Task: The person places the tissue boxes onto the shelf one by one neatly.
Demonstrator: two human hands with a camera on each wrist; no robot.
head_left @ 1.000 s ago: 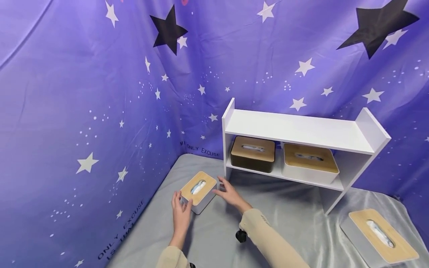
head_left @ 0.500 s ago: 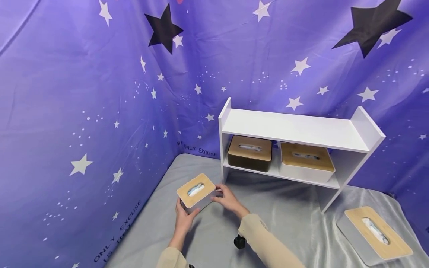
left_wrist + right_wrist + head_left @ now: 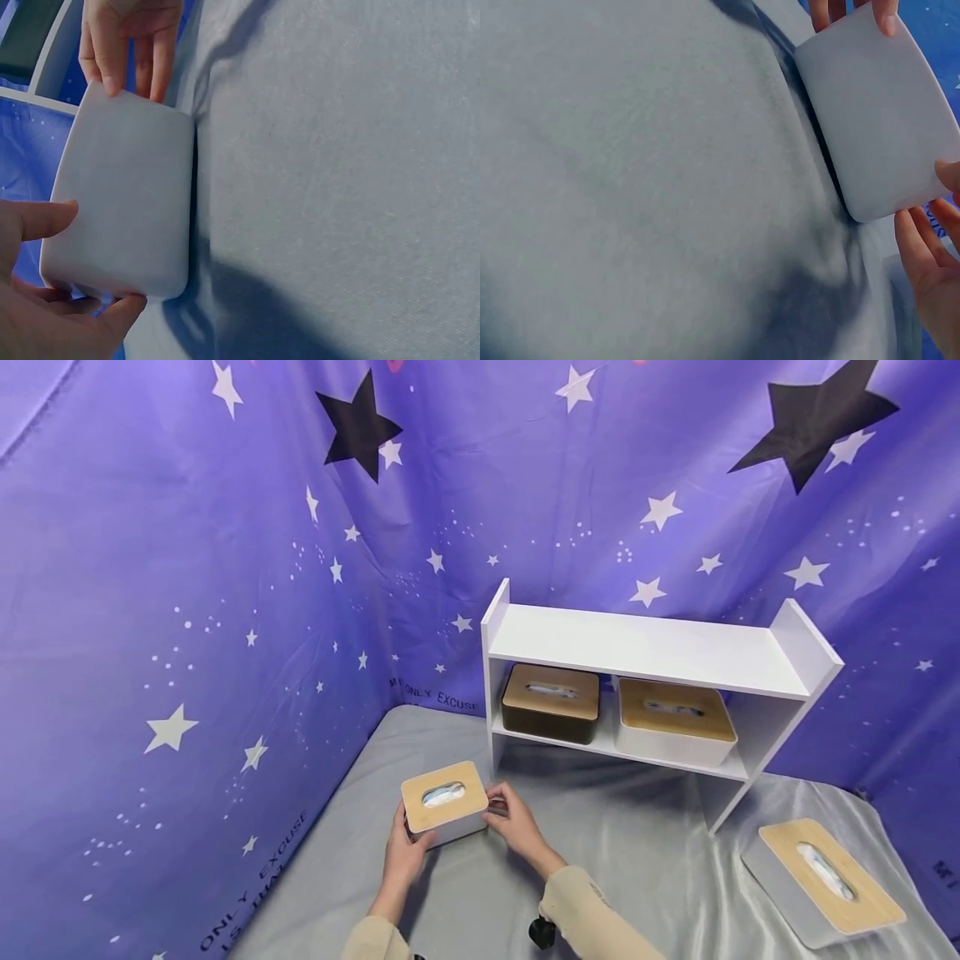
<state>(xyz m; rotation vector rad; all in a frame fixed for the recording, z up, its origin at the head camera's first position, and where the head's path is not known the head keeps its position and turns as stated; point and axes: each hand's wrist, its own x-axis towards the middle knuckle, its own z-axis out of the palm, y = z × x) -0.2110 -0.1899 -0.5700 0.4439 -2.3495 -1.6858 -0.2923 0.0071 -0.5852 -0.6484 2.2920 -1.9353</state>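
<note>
Tissue box (image 3: 444, 802) gripped by left hand (image 3: 403, 853), right hand (image 3: 516, 823).

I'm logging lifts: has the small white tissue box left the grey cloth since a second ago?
Yes. The small white tissue box, flat on the grey cloth before, is now held up by both hands, nearer the white shelf.

Bright, even light — soft shadows, wide-angle bending at edges, wrist views soft.

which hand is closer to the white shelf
Right. The right hand holds the small tissue box at its end facing the shelf; the left hand holds the far end, further from the shelf.
</note>
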